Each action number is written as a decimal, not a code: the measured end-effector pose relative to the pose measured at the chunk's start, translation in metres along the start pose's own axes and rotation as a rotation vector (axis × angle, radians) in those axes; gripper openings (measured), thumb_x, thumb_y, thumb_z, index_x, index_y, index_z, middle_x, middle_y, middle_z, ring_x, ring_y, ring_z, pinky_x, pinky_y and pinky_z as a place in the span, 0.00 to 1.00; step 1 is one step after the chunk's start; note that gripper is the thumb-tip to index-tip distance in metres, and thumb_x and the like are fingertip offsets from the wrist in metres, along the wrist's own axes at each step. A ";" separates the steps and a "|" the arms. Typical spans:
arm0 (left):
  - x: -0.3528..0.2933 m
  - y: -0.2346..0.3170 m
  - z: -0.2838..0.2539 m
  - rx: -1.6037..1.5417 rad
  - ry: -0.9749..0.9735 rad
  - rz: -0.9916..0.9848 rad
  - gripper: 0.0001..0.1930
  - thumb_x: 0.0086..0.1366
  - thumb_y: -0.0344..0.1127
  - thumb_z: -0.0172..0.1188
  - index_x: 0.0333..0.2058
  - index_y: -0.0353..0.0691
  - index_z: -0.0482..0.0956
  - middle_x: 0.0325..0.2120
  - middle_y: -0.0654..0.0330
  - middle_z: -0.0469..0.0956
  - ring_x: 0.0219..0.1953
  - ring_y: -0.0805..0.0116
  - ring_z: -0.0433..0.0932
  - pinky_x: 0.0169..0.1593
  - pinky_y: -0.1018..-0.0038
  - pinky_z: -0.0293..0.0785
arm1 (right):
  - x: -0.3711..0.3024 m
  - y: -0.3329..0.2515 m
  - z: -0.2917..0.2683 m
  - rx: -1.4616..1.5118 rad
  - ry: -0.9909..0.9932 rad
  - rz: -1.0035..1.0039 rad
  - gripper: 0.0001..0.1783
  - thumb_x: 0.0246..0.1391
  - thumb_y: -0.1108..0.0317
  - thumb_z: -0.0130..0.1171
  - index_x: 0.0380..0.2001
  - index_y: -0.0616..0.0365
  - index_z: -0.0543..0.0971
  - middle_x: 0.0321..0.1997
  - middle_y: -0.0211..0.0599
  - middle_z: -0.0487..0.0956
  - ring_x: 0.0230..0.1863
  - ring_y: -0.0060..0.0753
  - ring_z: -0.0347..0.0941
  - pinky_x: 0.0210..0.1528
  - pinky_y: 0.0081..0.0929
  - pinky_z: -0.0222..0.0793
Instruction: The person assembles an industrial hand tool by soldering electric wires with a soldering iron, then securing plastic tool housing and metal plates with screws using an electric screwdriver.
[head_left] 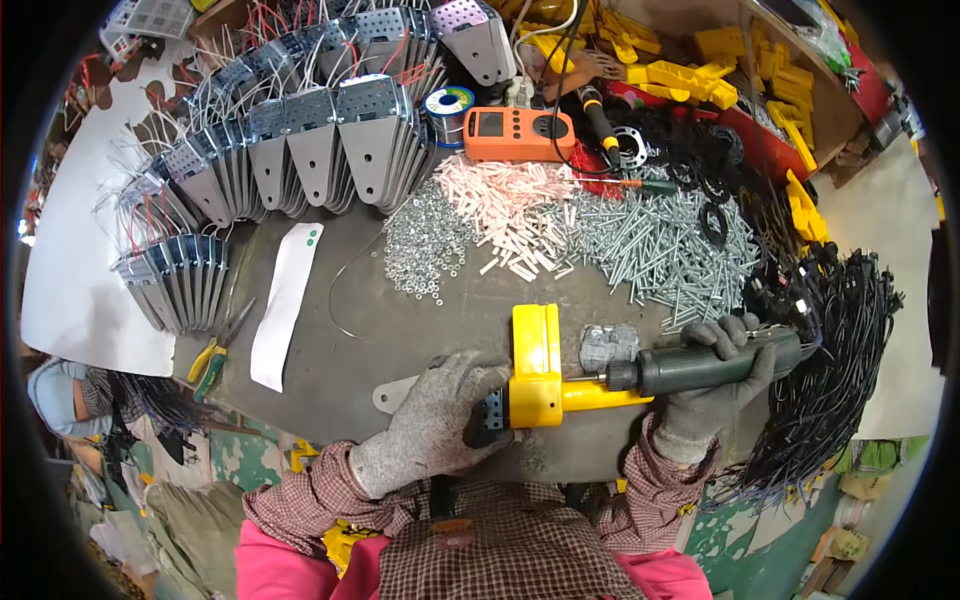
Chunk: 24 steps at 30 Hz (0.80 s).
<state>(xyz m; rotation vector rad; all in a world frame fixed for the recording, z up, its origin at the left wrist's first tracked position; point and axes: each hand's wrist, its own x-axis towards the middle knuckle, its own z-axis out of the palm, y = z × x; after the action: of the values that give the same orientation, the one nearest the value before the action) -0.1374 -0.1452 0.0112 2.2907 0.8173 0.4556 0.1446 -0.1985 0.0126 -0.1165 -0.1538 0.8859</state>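
Observation:
In a grey work glove, my left hand (440, 412) is closed round a metal plate assembly whose grey plate end (392, 395) pokes out to the left. A yellow plastic housing (537, 368) with a handle sits against that assembly. My right hand (715, 385), also gloved, grips a dark green electric screwdriver (715, 364) lying sideways. Its thin bit meets the right side of the yellow housing; whether a screw is at the tip cannot be made out. A crumpled grey piece (608, 346) lies just behind the screwdriver.
Behind my hands lie heaps of nuts (425, 245), pale sleeves (515, 205) and long screws (675, 245). Stacked metal plates with wires (375, 140) fill the back left. An orange meter (518, 134) stands behind. Black cables (835, 370) hang at the right; pliers (215, 360) lie left.

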 end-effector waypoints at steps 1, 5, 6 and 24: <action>0.001 -0.001 -0.001 -0.006 -0.022 -0.031 0.35 0.52 0.46 0.72 0.56 0.38 0.69 0.53 0.46 0.70 0.57 0.45 0.68 0.62 0.53 0.62 | 0.000 0.002 0.001 -0.020 -0.022 0.001 0.17 0.60 0.60 0.60 0.46 0.55 0.70 0.32 0.30 0.68 0.30 0.23 0.67 0.44 0.32 0.67; 0.000 -0.001 0.000 -0.021 -0.046 -0.058 0.35 0.52 0.46 0.72 0.56 0.38 0.69 0.52 0.45 0.71 0.57 0.45 0.68 0.62 0.53 0.62 | 0.001 0.005 -0.002 -0.048 -0.055 -0.014 0.19 0.60 0.58 0.60 0.47 0.56 0.70 0.32 0.31 0.69 0.31 0.24 0.67 0.43 0.31 0.66; 0.000 0.000 0.000 -0.033 -0.030 -0.044 0.35 0.52 0.47 0.72 0.55 0.38 0.69 0.51 0.46 0.71 0.57 0.44 0.68 0.62 0.53 0.63 | 0.001 0.004 -0.005 -0.044 -0.056 -0.007 0.19 0.60 0.58 0.60 0.47 0.56 0.70 0.32 0.31 0.69 0.31 0.24 0.67 0.43 0.31 0.66; -0.005 -0.020 0.003 -0.549 0.248 -0.041 0.44 0.46 0.36 0.75 0.61 0.33 0.62 0.51 0.45 0.72 0.58 0.43 0.68 0.62 0.55 0.64 | 0.002 0.016 0.004 -0.045 -0.084 -0.007 0.25 0.64 0.58 0.55 0.59 0.55 0.65 0.40 0.36 0.69 0.32 0.25 0.70 0.49 0.33 0.70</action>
<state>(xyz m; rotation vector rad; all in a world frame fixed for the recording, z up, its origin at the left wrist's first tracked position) -0.1489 -0.1378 -0.0052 1.7280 0.7416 0.8429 0.1324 -0.1868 0.0142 -0.1206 -0.2523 0.8808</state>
